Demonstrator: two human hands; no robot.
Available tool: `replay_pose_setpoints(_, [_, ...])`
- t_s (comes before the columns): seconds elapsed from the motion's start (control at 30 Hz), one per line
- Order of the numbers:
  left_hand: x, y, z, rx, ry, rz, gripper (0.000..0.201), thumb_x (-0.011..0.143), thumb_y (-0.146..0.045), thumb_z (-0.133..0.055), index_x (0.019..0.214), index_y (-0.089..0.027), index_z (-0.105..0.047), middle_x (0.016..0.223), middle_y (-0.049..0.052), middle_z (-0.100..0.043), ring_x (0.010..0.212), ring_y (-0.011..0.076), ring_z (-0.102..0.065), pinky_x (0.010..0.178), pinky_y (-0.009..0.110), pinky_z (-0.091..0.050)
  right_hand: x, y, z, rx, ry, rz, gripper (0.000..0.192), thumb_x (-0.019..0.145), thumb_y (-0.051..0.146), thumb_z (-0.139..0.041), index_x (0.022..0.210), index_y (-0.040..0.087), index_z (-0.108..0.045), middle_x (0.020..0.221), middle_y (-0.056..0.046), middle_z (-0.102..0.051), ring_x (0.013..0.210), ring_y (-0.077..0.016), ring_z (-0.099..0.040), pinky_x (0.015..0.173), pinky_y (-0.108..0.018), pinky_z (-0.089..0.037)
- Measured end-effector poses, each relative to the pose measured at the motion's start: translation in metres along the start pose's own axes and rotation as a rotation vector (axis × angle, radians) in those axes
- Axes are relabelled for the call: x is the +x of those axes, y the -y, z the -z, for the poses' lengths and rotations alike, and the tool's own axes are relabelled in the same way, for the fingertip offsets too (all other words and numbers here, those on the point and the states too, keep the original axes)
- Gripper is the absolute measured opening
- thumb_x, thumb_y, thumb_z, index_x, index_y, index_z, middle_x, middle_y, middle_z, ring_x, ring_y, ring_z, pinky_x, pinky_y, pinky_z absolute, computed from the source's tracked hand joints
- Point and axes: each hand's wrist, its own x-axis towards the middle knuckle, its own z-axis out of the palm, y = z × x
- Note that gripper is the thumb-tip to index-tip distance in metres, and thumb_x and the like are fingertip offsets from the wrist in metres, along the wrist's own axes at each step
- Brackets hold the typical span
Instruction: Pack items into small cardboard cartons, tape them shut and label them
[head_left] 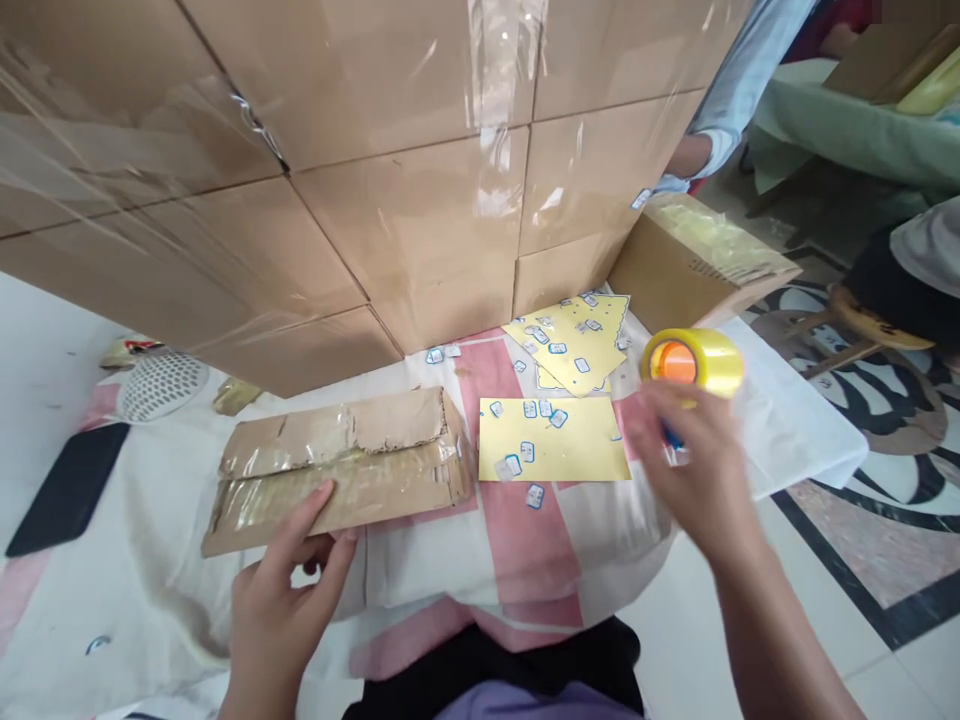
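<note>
A flat cardboard box (pixel 405 485) with a torn flap and clear tape along its seam lies on the cloth-covered table. My left hand (pixel 289 570) holds its front edge, index finger on top and thumb at the near side. At the right, my right hand (pixel 697 460) is smeared by motion just in front of a roll of yellow tape (pixel 720 362) with an orange core. Whether its fingers grip anything is unclear. Part of a small blue thing (pixel 673 437) shows under that hand. Between the hands lies a yellow card (pixel 555 465) scattered with small blue-edged labels.
Stacked cartons (pixel 442 230) wrapped in clear film rise behind. More yellow sheets (pixel 574 350) lie at their foot. An open carton (pixel 675 265) stands right, near another person's sleeve (pixel 750 90). On the left are a black phone-like slab (pixel 67 490) and a white perforated object (pixel 161 385).
</note>
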Motion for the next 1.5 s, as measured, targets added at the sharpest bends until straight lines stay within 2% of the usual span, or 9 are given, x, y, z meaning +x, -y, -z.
replay_pose_setpoints(0.07, [-0.001,0.000,0.000,0.015,-0.004,0.010,0.048,0.092,-0.045,-0.064,0.134,-0.021,-0.064,0.063,-0.005,-0.065,0.058,0.0136,-0.055,0.073,0.027,-0.051,-0.010,0.026,-0.017,0.132,0.292,0.107,0.024,0.103,0.024,-0.056,0.121,0.025,-0.071,0.122,-0.012,-0.067,0.116,-0.0308,-0.059,0.100,-0.053,-0.049])
replay_pose_setpoints(0.17, [-0.001,-0.001,-0.001,0.030,-0.013,0.011,0.047,0.093,-0.045,-0.063,0.134,-0.022,-0.064,0.063,-0.006,-0.064,0.059,0.0136,-0.055,0.072,0.027,-0.050,-0.016,0.052,-0.046,0.062,0.597,0.122,0.028,0.099,0.018,-0.060,0.122,0.024,-0.074,0.134,-0.015,-0.061,0.124,-0.0368,-0.051,0.100,-0.057,-0.046])
replay_pose_setpoints(0.33, [-0.003,-0.002,0.000,-0.006,-0.011,-0.008,0.045,0.093,-0.040,-0.065,0.134,-0.021,-0.064,0.063,-0.007,-0.065,0.058,0.0120,-0.055,0.073,0.025,-0.049,-0.012,0.071,-0.072,-0.032,0.759,0.086,0.029,0.091,0.010,-0.063,0.116,0.021,-0.073,0.136,-0.016,-0.057,0.125,-0.0382,-0.046,0.101,-0.055,-0.041])
replay_pose_setpoints(0.63, [-0.007,-0.003,-0.003,-0.056,-0.018,0.006,0.043,0.094,-0.037,-0.065,0.135,-0.022,-0.064,0.064,-0.007,-0.066,0.058,0.0119,-0.055,0.073,0.023,-0.049,-0.007,0.078,-0.083,0.016,0.738,0.056,0.020,0.092,0.002,-0.046,0.087,0.018,-0.056,0.106,-0.010,-0.062,0.100,-0.0265,-0.049,0.088,-0.042,-0.038])
replay_pose_setpoints(0.77, [-0.009,0.003,-0.003,-0.057,0.011,0.011,0.045,0.095,-0.040,-0.061,0.137,-0.025,-0.062,0.064,-0.007,-0.064,0.056,0.0124,-0.053,0.068,0.022,-0.048,-0.003,0.074,-0.081,0.141,0.645,0.002,0.020,0.096,0.003,-0.045,0.088,0.020,-0.053,0.089,-0.004,-0.064,0.090,-0.0225,-0.055,0.087,-0.039,-0.038])
replay_pose_setpoints(0.97, [-0.005,0.014,-0.005,-0.108,0.069,0.005,0.053,0.096,-0.049,-0.057,0.142,-0.024,-0.059,0.065,-0.005,-0.064,0.056,0.0114,-0.050,0.067,0.021,-0.048,0.003,0.075,-0.074,0.633,0.424,-0.163,0.015,0.097,0.015,-0.056,0.108,0.023,-0.063,0.100,-0.004,-0.070,0.092,-0.0199,-0.063,0.083,-0.033,-0.047])
replay_pose_setpoints(1.17, [0.003,0.018,-0.010,-0.209,0.046,-0.001,0.060,0.093,-0.060,-0.060,0.141,-0.024,-0.061,0.058,-0.006,-0.059,0.055,0.0132,-0.048,0.066,0.025,-0.047,-0.012,0.082,-0.092,0.987,0.288,-0.370,0.007,0.091,0.030,-0.066,0.088,0.023,-0.069,0.089,-0.004,-0.070,0.084,-0.0208,-0.062,0.078,-0.034,-0.046])
replay_pose_setpoints(1.37, [0.017,0.032,-0.011,-0.416,0.134,0.041,0.071,0.082,-0.071,-0.070,0.134,-0.023,-0.068,0.055,-0.007,-0.051,0.050,0.0123,-0.042,0.054,0.024,-0.041,-0.025,0.093,-0.117,1.238,0.325,-0.423,0.025,0.087,0.044,-0.068,0.087,0.024,-0.052,0.078,0.001,-0.057,0.063,-0.0167,-0.060,0.062,-0.031,-0.048])
replay_pose_setpoints(1.5, [0.018,0.035,-0.009,-0.562,0.151,0.046,0.066,0.078,-0.067,-0.076,0.127,-0.024,-0.073,0.061,-0.004,-0.058,0.050,0.0121,-0.043,0.049,0.024,-0.040,-0.029,0.101,-0.123,1.325,0.354,-0.391,0.032,0.075,0.035,-0.079,0.095,0.024,-0.057,0.091,0.000,-0.060,0.077,-0.0158,-0.061,0.068,-0.028,-0.049])
